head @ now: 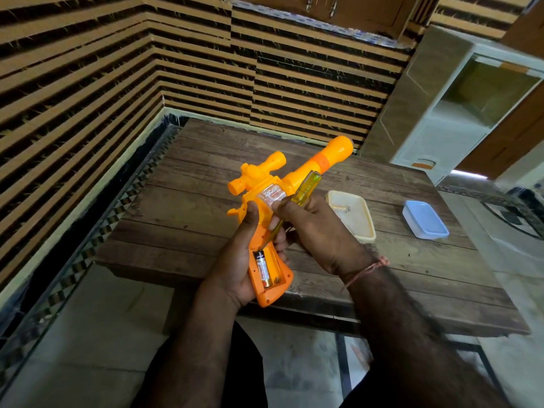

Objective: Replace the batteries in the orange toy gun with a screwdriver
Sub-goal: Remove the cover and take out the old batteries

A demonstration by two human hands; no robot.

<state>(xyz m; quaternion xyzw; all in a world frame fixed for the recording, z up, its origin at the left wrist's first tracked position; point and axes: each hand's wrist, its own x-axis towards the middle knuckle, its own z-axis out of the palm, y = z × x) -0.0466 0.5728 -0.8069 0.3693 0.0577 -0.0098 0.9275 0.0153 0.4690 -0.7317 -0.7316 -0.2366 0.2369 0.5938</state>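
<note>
The orange toy gun (273,198), above the wooden table (188,213), points its barrel up and right, grip toward the camera; one battery (262,269), label unreadable, sits in the open compartment; left hand (235,260) grips the handle; right hand (312,228) holds the yellow screwdriver (300,195).

I read this as a room in a home. I see a small wood-plank table (206,184) pushed into a corner, and both walls behind it wear striped brown-and-tan covering (88,83). Right of the table stands a white plastic storage cabinet (435,113); above its far edge hang wooden cupboard doors (338,10) with metal handles. Beneath the table lies pale tiled flooring (97,334) with a patterned border.
</note>
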